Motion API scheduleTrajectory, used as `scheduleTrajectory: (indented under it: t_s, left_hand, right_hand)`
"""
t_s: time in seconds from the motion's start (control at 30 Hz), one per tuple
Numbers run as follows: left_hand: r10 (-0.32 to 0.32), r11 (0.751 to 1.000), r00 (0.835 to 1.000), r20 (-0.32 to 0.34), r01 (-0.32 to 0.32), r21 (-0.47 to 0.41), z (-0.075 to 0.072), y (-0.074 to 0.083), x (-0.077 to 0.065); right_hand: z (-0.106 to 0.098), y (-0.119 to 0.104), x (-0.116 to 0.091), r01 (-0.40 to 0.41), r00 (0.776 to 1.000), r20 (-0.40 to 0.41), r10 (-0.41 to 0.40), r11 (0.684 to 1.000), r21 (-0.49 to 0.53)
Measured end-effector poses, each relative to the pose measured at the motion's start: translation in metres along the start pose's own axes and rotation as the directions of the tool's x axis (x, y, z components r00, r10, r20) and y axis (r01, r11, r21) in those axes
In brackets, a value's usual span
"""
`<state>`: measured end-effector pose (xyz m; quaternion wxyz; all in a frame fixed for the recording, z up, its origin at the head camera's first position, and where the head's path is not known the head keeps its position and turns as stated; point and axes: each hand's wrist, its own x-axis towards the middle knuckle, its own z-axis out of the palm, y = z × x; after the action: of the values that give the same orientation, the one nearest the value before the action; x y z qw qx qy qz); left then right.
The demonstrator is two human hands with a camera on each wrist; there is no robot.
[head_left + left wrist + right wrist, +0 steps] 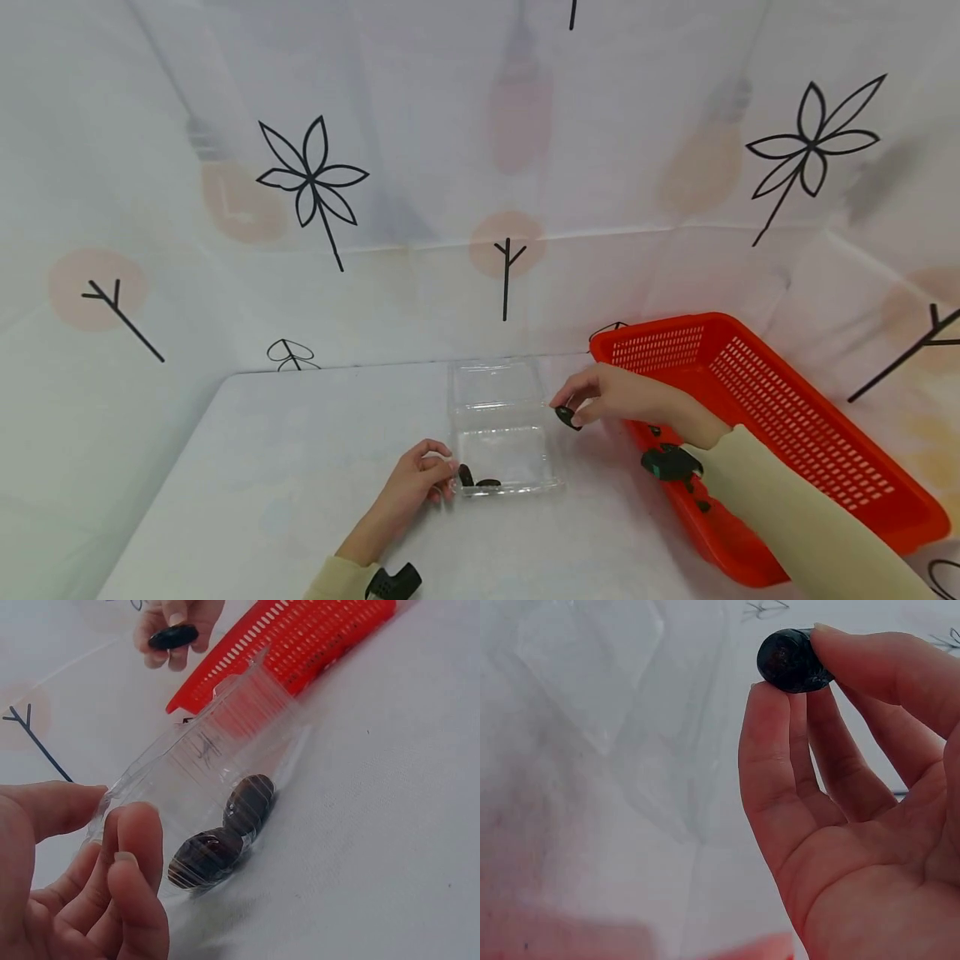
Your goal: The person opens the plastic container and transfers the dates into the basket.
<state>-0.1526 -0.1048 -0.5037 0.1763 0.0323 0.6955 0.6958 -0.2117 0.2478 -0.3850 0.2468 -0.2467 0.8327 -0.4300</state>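
A clear plastic clamshell box (501,454) lies with its lid (497,385) folded back, away from me. Two dark, glossy, date-like ovals (206,859) lie end to end in its near left corner. My left hand (420,479) pinches the box's left wall between thumb and fingers. To the right of the box and above the table, my right hand (622,396) holds another dark oval (793,661) between thumb and fingertips. That oval looks smooth and nearly black, and its far side is hidden.
A red perforated plastic basket (817,417) stands at the right, partly behind my right forearm. Several small dark pieces (702,506) show along its near left side. White cloth covers the table (300,467), and a patterned cloth (420,300) hangs behind it.
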Motion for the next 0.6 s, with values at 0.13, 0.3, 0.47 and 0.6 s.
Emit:
scheduleTrajectory:
  t_s: [0.13,0.3,0.47,0.6]
  left_hand:
    - [0.001,1.0,1.0,0.004,-0.001,-0.004,-0.001,-0.001,0.0]
    - [0.005,1.0,1.0,0.011,-0.005,-0.013,-0.002,-0.003,0.001]
    - [0.013,1.0,1.0,0.027,-0.013,-0.026,-0.002,-0.005,0.001]
    - [0.013,0.999,0.999,0.031,-0.012,-0.029,-0.002,-0.005,0.001]
  right_hand:
    - [-0.012,0.007,-0.018,-0.002,0.999,-0.051,0.003,0.999,0.032]
    - [-0.025,0.015,-0.039,-0.056,0.991,-0.123,0.058,0.998,0.025]
    - [-0.036,0.027,-0.061,-0.086,0.982,-0.171,0.082,0.996,-0.015]
    - [-0.042,0.038,-0.077,-0.085,0.981,-0.177,0.082,0.996,-0.007]
